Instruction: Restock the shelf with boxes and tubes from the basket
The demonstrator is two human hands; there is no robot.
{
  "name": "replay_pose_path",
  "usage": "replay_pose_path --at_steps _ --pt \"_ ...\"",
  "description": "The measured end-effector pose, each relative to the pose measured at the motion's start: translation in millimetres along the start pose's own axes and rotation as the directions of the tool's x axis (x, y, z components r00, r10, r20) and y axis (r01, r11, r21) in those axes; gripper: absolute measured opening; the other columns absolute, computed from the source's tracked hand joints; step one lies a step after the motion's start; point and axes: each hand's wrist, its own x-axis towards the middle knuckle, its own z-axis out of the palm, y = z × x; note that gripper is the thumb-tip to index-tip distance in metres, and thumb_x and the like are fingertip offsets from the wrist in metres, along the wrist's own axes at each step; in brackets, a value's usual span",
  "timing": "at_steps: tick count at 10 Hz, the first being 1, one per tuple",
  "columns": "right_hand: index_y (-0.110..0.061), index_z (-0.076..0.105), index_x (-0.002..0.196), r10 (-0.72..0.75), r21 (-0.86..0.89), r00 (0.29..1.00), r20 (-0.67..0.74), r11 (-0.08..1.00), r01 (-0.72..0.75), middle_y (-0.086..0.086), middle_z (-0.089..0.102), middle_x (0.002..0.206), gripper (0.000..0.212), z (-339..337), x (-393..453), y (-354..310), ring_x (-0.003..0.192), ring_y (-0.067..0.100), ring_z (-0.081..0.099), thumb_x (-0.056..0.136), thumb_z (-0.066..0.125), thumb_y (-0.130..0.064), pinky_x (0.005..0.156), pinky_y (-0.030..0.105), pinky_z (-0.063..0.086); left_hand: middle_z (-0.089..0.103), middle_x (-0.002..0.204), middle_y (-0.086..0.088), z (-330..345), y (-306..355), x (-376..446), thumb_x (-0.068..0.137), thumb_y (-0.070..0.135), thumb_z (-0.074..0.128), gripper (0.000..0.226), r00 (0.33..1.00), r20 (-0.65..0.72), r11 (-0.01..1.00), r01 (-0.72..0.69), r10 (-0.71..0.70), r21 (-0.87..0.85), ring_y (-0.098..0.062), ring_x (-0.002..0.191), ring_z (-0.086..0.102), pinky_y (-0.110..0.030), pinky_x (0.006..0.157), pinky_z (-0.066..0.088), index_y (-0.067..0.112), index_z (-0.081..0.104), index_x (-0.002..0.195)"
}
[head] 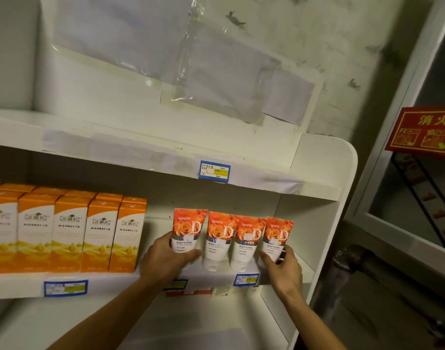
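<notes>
Several orange-and-white tubes with a rose print stand cap-down in a row on the white shelf (216,277). My left hand (165,261) grips the lower part of the leftmost tube (188,228). My right hand (283,267) holds the bottom of the rightmost tube (278,234). Two more tubes (220,236) stand between them, untouched. To the left, several orange boxes (69,231) stand in rows on the same shelf. The basket is out of view.
The upper shelf (140,152) carries a blue price label and taped paper. Blue labels mark the front edge of the tube shelf. A lower shelf holds a few small boxes (191,291). A grey door with a red sign (423,130) stands to the right.
</notes>
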Motion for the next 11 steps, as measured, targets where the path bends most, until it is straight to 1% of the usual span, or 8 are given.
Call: replay_pose_path --at_steps 3,5,6,7,8,9,10,11 --pt "-0.019 0.051 0.132 -0.026 0.075 0.999 0.047 0.997 0.023 0.002 0.066 0.122 0.049 0 -5 5 0.092 0.014 0.061 0.089 0.071 -0.029 0.081 0.037 0.056 0.073 0.108 0.005 -2 1 -4 0.070 0.038 0.090 0.051 1.000 0.003 1.000 -0.006 0.006 0.014 -0.018 0.097 0.070 -0.049 0.089 0.059 0.030 0.064 0.113" --pt "-0.022 0.050 0.133 -0.030 0.107 0.999 0.022 0.994 0.028 0.002 0.067 0.123 0.052 3 -7 8 0.097 0.017 0.065 0.088 0.072 -0.033 0.084 0.043 0.058 0.073 0.109 0.005 -1 1 -5 0.070 0.039 0.090 0.051 1.000 -0.003 1.000 -0.004 0.004 0.013 -0.019 0.097 0.070 -0.049 0.089 0.059 0.030 0.064 0.113" --pt "-0.022 0.049 0.134 -0.027 0.124 0.999 0.042 0.992 0.022 0.001 0.065 0.125 0.053 3 -6 10 0.104 0.022 0.066 0.087 0.073 -0.030 0.083 0.043 0.058 0.073 0.109 0.005 -1 -1 -3 0.070 0.041 0.090 0.050 1.000 -0.002 1.000 -0.014 0.014 0.019 -0.019 0.097 0.070 -0.048 0.088 0.059 0.031 0.064 0.112" --pt "-0.029 0.045 0.129 -0.018 0.136 0.994 0.105 0.991 0.004 0.000 0.063 0.126 0.054 4 -5 13 0.103 0.020 0.066 0.085 0.076 -0.026 0.081 0.043 0.061 0.073 0.111 0.004 0 -1 -3 0.071 0.042 0.089 0.051 1.000 -0.005 1.000 -0.009 0.010 0.026 -0.019 0.099 0.069 -0.048 0.089 0.059 0.031 0.063 0.113" --pt "-0.030 0.041 0.129 -0.008 0.141 0.994 0.107 0.990 -0.008 0.003 0.057 0.134 0.057 6 -9 18 0.111 0.022 0.063 0.085 0.076 -0.022 0.081 0.044 0.061 0.073 0.112 0.003 0 -1 -3 0.069 0.042 0.090 0.056 0.999 -0.009 0.999 -0.030 0.031 0.026 -0.019 0.098 0.069 -0.047 0.088 0.060 0.030 0.062 0.116" --pt "-0.018 0.027 0.151 0.047 0.067 0.996 0.071 0.996 -0.051 0.008 0.041 0.152 0.080 7 -18 22 0.130 0.031 0.053 0.087 0.074 -0.022 0.095 0.052 0.052 0.071 0.118 0.002 -3 3 -6 0.067 0.042 0.091 0.066 0.999 -0.020 0.999 -0.034 0.034 -0.005 -0.020 0.102 0.069 -0.046 0.090 0.059 0.027 0.057 0.122" --pt "-0.014 0.017 0.155 0.064 -0.026 0.997 0.048 0.998 -0.063 0.010 0.034 0.156 0.089 5 -31 24 0.132 0.034 0.049 0.087 0.073 -0.029 0.101 0.054 0.049 0.066 0.125 0.001 -6 6 -12 0.063 0.042 0.093 0.081 0.999 -0.021 0.998 -0.044 0.043 -0.036 -0.021 0.108 0.066 -0.044 0.092 0.059 0.025 0.050 0.131" --pt "-0.011 0.018 0.154 0.072 -0.068 0.996 0.054 0.995 -0.069 0.011 0.033 0.156 0.090 2 -46 20 0.136 0.033 0.044 0.087 0.073 -0.034 0.104 0.052 0.047 0.058 0.139 -0.002 -9 8 -17 0.063 0.042 0.094 0.100 0.997 -0.073 0.994 -0.032 0.025 -0.101 -0.024 0.122 0.060 -0.047 0.100 0.054 0.021 0.039 0.144"
